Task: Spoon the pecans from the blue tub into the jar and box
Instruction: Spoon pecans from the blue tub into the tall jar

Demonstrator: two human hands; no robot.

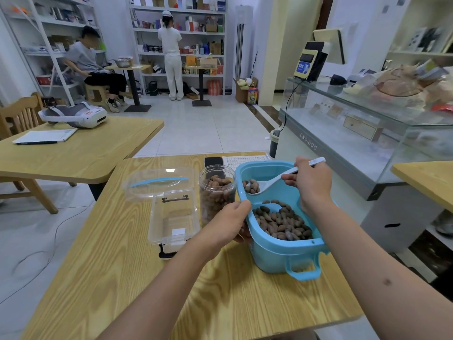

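Right hand: clenched around the handle of a white plastic spoon, its bowl loaded with several pecans above the tub's far end.
Left hand: wrapped around the near side of a clear round plastic jar, largely filled with pecans.
Blue oval plastic tub: right of the jar, touching it; brown pecans heaped inside.
Clear rectangular plastic box: just left of the jar, lid raised, on the wooden table.

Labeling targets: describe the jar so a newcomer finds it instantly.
On the near wooden table, look between the empty clear box and the blue tub. The jar is the upright clear cylinder, gripped by the left hand, and nearly full of pecans.
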